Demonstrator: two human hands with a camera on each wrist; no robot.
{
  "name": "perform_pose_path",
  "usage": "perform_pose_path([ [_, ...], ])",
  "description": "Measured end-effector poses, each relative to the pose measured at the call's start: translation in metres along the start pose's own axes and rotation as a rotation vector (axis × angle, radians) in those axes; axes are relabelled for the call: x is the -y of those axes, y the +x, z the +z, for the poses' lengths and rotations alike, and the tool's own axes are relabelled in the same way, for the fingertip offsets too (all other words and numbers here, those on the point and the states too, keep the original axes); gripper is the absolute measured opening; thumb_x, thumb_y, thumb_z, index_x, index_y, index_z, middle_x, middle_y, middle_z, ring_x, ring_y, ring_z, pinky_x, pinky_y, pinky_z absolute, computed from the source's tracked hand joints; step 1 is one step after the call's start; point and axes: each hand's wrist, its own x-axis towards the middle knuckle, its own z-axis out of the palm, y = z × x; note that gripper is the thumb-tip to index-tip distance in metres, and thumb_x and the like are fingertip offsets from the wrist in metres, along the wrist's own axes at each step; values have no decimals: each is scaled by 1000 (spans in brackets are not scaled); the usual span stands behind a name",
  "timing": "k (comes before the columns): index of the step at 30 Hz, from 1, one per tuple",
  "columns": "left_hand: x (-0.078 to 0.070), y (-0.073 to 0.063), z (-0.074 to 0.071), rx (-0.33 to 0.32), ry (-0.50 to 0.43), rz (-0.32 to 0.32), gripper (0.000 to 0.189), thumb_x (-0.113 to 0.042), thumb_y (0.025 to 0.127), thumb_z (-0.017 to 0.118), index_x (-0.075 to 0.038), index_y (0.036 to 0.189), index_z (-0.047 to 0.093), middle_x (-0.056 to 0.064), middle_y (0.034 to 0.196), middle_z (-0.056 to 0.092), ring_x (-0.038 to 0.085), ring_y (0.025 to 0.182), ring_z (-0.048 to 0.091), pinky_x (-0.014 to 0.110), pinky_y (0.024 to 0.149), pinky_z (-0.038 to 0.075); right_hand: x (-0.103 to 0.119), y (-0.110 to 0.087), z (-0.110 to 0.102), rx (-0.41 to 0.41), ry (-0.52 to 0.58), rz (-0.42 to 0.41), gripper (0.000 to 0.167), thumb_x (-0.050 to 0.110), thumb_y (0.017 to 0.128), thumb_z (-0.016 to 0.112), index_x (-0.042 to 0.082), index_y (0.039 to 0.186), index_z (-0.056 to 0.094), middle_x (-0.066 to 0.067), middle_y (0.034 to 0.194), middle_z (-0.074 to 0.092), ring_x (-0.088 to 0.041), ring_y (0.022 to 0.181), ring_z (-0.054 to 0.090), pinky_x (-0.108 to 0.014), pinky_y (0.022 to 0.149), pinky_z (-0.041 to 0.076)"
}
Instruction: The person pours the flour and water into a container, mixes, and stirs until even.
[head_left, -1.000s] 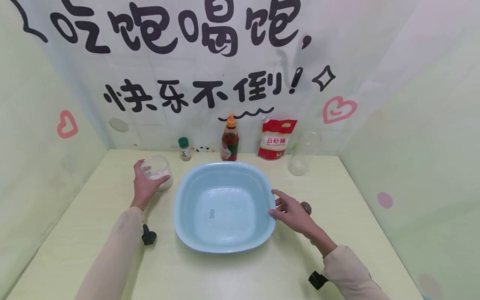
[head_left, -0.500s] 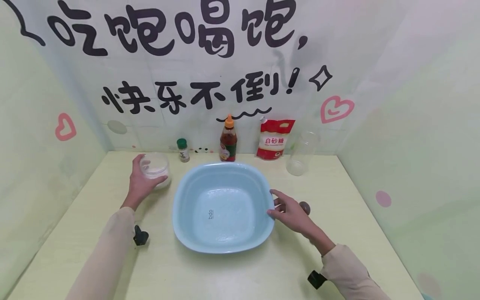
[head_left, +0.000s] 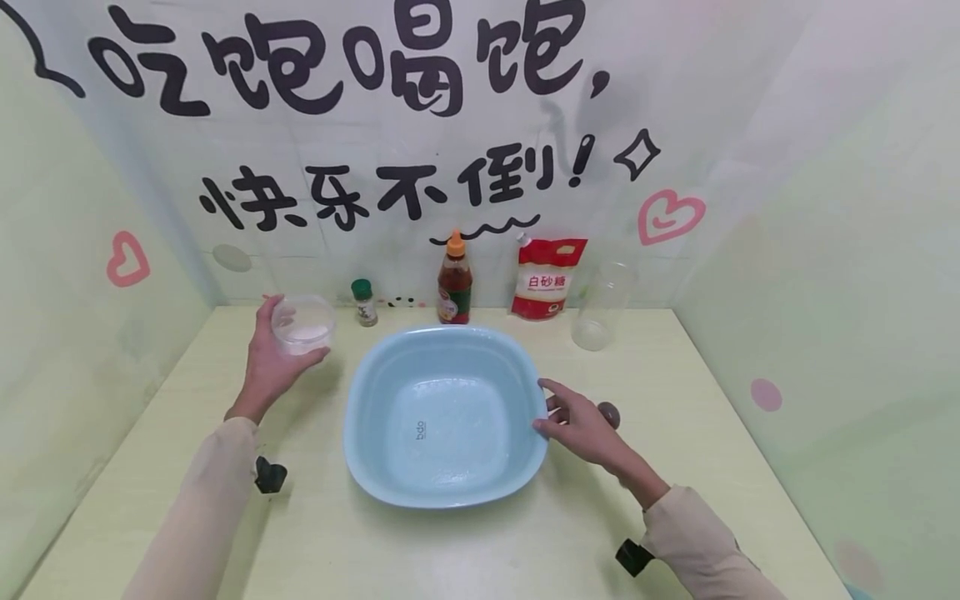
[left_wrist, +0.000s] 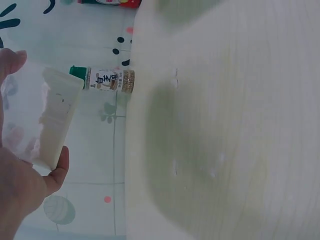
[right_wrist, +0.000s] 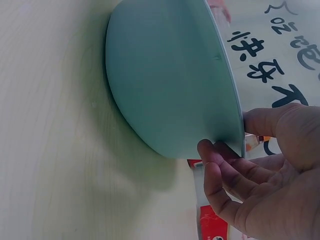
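Note:
My left hand grips a clear round plastic container by its sides. White contents lie at its bottom, and I cannot tell what they are. In the left wrist view this container hangs above the table, apart from it, between thumb and fingers. A light blue plastic basin stands upright on the table. My right hand pinches its right rim, with the thumb on one side and curled fingers underneath, as the basin wall shows in the right wrist view.
Along the back wall stand a green-capped spice shaker, a sauce bottle, a red-and-white pouch and a tall clear jar. A dark round object sits right behind my right hand.
My left hand has lifted the container off the table and shifted it leftward and slightly back. My right hand keeps its hold on the basin's rim, and the basin stays in place.

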Motion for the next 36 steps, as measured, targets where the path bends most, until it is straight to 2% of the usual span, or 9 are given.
perform_pose_path([
  [6, -13, -1, -2, 1, 3, 112, 105, -8, 69, 88, -19, 153, 26, 26, 148, 43, 48, 133, 42, 70, 105, 36, -1, 1, 1, 4, 3, -8, 68, 12, 93, 69, -6, 149, 36, -20, 112, 68, -24, 94, 70, -36, 78, 58],
  [12, -39, -4, -1, 27, 45, 195, 103, -8, 66, 89, -19, 150, 31, 26, 146, 44, 48, 126, 46, 71, 99, 40, 0, 1, 2, -1, 6, -17, 68, 12, 93, 70, -6, 149, 37, -20, 112, 68, -24, 93, 70, -35, 77, 59],
  [16, -55, -7, 3, 51, 91, 313, 101, -6, 62, 91, -15, 147, 37, 26, 143, 45, 49, 124, 47, 71, 97, 41, 1, 0, 2, -4, 8, -10, 68, 13, 93, 70, -6, 149, 37, -20, 112, 69, -24, 94, 70, -35, 77, 58],
  [20, -67, -10, 9, 89, 81, 421, 99, -3, 58, 93, -12, 144, 43, 24, 140, 47, 45, 124, 47, 69, 98, 41, 0, 0, 3, -1, 8, -7, 68, 13, 93, 70, -6, 149, 36, -21, 113, 69, -25, 94, 71, -35, 77, 58],
  [28, -90, -14, 19, 181, 58, 573, 97, -6, 56, 94, -13, 141, 48, 19, 138, 50, 38, 123, 47, 63, 97, 43, -3, 1, 3, -6, 3, -6, 68, 13, 93, 70, -5, 149, 37, -21, 113, 68, -25, 95, 71, -37, 80, 60],
  [36, -112, -17, 14, 251, 184, 684, 94, -14, 61, 93, -17, 142, 46, 13, 141, 51, 33, 126, 46, 61, 98, 47, -5, 0, 3, -5, 4, -24, 68, 14, 94, 69, -5, 150, 36, -20, 114, 68, -26, 97, 70, -37, 80, 60],
])
